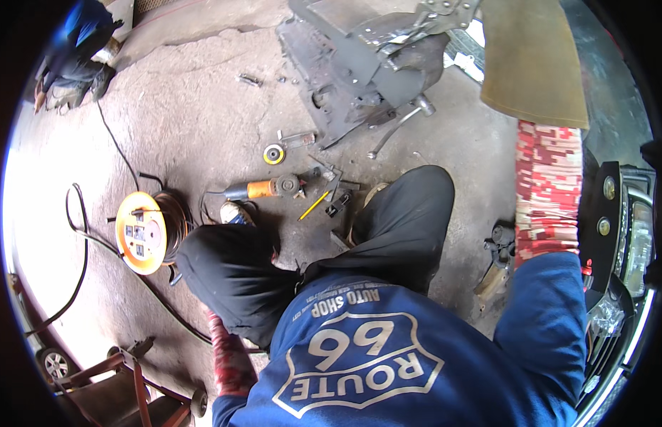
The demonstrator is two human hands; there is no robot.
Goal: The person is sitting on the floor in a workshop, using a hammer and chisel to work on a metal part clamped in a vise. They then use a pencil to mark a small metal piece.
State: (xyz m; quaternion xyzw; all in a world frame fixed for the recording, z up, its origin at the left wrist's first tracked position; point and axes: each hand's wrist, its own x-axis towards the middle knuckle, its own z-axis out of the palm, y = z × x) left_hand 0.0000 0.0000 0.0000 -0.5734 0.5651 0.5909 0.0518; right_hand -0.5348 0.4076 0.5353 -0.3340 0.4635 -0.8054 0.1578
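My right arm reaches up along the right side, wearing a red camouflage sleeve cover (548,188) and a long tan glove cuff (534,64). The hand itself lies beyond the top edge. Low on the left, a matching sleeve cover (230,359) wraps my left forearm, which passes behind my left thigh; that hand is hidden. Between and ahead of my bent legs lie an orange angle grinder (263,188), a yellow pencil-like stick (314,205), a yellow-rimmed disc (274,154) and some dark metal brackets (338,178).
A bent dark metal panel (345,78) lies ahead, with a hammer (409,124) beside it. At left stand an orange cable reel (142,231) with trailing cable and a wheeled frame (124,388). Car front parts (638,249) edge the right. Another person (78,57) is far left.
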